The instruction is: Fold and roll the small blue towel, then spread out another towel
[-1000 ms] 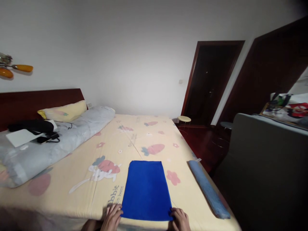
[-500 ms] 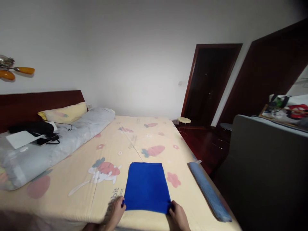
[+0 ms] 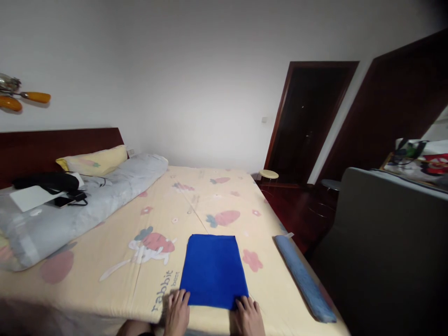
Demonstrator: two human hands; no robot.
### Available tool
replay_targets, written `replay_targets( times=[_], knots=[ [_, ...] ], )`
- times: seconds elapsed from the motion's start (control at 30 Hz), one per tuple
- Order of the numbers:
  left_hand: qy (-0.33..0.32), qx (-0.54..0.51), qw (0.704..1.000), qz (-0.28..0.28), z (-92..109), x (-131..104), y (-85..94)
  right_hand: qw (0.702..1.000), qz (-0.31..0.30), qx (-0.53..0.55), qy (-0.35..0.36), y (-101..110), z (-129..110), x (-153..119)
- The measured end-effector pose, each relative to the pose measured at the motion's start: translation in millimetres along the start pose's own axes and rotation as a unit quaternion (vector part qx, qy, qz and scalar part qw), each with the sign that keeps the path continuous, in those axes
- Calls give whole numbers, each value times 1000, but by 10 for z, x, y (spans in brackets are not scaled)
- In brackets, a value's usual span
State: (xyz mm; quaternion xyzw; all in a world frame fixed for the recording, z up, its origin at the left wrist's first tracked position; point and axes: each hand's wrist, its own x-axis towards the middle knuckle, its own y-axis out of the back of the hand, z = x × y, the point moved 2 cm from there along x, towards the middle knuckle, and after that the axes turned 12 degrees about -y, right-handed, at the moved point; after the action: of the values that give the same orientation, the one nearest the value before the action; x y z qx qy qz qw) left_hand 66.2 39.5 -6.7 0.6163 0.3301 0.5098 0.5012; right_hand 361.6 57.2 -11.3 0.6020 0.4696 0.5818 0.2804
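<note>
Our left hand (image 3: 178, 313) and right hand (image 3: 248, 316) press flat, fingers together, on the blue towel (image 3: 213, 270); we should roll evenly, edges aligned.

Matt blue cloth (image 3: 213, 271), printed cotton sheet (image 3: 140, 224)

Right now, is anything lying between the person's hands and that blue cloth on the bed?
Nothing visible does. The left hand and the right hand both rest on the near edge of the blue cloth, one at each corner. The rolled light-blue towel lies apart, off to the right on the bed sheet.
</note>
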Motion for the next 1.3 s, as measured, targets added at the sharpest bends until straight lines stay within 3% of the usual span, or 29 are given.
replay_targets(
  times=[0.1, 0.17, 0.23, 0.33, 0.47, 0.57, 0.7, 0.83, 1.07, 1.3],
  knots=[
    [-76, -20, 997, 26, 342, 18, -62, 1000, 24, 19, 2, -36, -345, -4],
    [-150, -44, 987, 36, 576, 52, -57, 996, -8, 66, 54, -68, -583, -2],
    [-203, -61, 977, 29, 680, 65, 1, 986, -53, 105, 118, -73, -691, -16],
    [-215, -63, 975, 10, 536, 19, 175, 983, -68, 105, 138, -5, -506, -66],
    [-177, -38, 983, 20, 139, -97, 429, 993, -44, 80, 74, 124, -34, -163],
    [-164, -32, 986, 14, -33, -143, 515, 995, -55, 73, 33, 165, 143, -200],
    [-178, -34, 983, 16, -115, -132, 470, 990, -110, 89, 3, 191, 213, -129],
    [-182, -45, 981, 53, -204, -77, 352, 980, -168, 105, 35, 240, 286, 4],
    [-162, -86, 983, 22, -297, 25, 366, 994, -93, 26, 40, 244, 321, 68],
    [-146, -110, 983, 10, -304, 47, 481, 979, -161, 121, 6, 442, 268, 197]
  ],
)
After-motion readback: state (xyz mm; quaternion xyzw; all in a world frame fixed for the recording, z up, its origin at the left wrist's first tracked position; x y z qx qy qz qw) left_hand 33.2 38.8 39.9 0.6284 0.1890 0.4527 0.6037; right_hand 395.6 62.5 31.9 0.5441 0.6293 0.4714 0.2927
